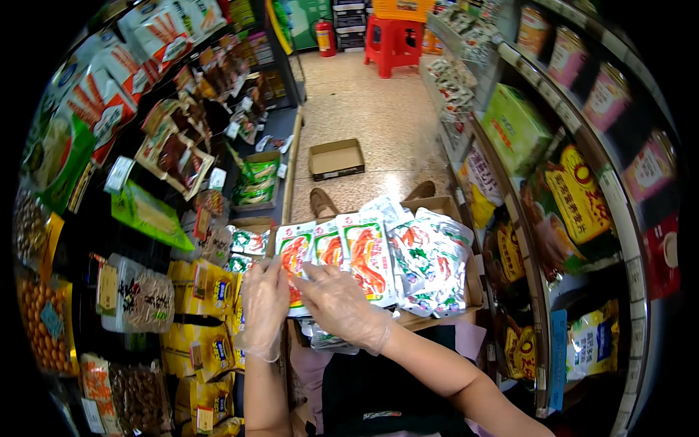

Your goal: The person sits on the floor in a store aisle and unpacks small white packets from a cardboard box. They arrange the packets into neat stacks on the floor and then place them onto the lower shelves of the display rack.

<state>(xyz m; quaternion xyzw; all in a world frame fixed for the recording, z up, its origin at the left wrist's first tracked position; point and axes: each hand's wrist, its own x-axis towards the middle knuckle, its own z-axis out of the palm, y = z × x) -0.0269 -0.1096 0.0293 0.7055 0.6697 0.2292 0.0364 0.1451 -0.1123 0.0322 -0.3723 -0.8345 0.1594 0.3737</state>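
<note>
Both hands wear clear plastic gloves. My left hand [264, 303] is at the left end of a cardboard box [474, 273], its fingers at the edge of a white-and-green snack packet [295, 246] with a red food picture. My right hand [341, 306] lies over the lower part of that packet and the one beside it, fingers spread; whether it grips anything I cannot tell. Three such packets stand face up in a row, and the third packet [367, 257] shows almost whole. Silvery packets [431, 257] lie in a loose pile at the box's right side.
Shelves of bagged snacks line the left, with yellow packets [210, 289] near my left hand. Price-railed shelves [538, 306] curve along the right. An empty cardboard tray [337, 158] lies on the aisle floor, with a red stool [394, 43] and a fire extinguisher [325, 38] farther off.
</note>
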